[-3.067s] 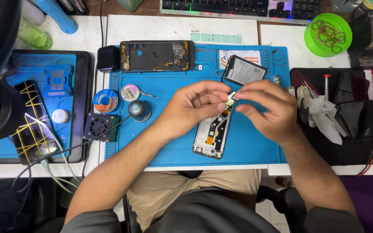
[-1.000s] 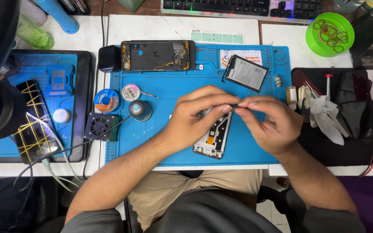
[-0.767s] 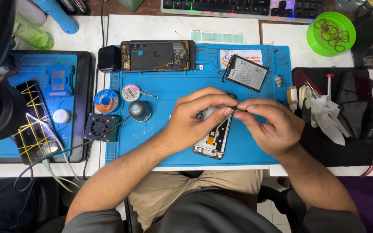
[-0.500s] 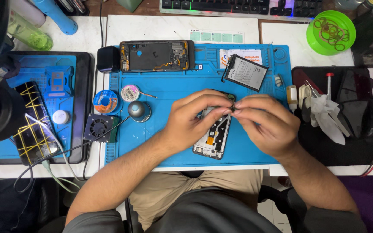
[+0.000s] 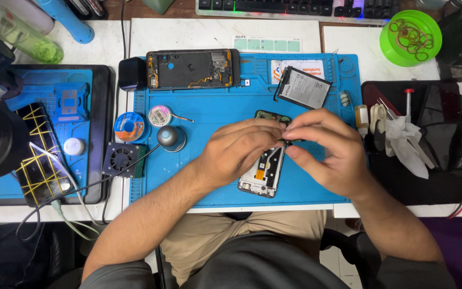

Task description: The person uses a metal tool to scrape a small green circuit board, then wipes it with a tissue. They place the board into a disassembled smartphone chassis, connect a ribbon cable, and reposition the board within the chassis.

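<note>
An opened phone frame (image 5: 262,176) lies on the blue work mat (image 5: 215,115), its upper end under my hands. My left hand (image 5: 236,150) rests on the frame with its fingers curled at the top of it. My right hand (image 5: 330,152) meets it from the right, thumb and forefinger pinched on a small dark part (image 5: 287,140) just above the frame. A green circuit board (image 5: 271,115) peeks out behind my fingers. What exactly the fingertips grip is mostly hidden.
A second opened phone (image 5: 192,68) and a loose battery (image 5: 301,88) lie at the mat's far side. Solder spools (image 5: 129,127), a small fan (image 5: 123,159) and a round dome tool (image 5: 170,137) sit left. Tools lie on a black tray (image 5: 455,187) right; a green bowl (image 5: 410,37) stands behind.
My hands dropped from holding a small part in the air to the phone frame's top. Over the last second the fingertips closed together there.
</note>
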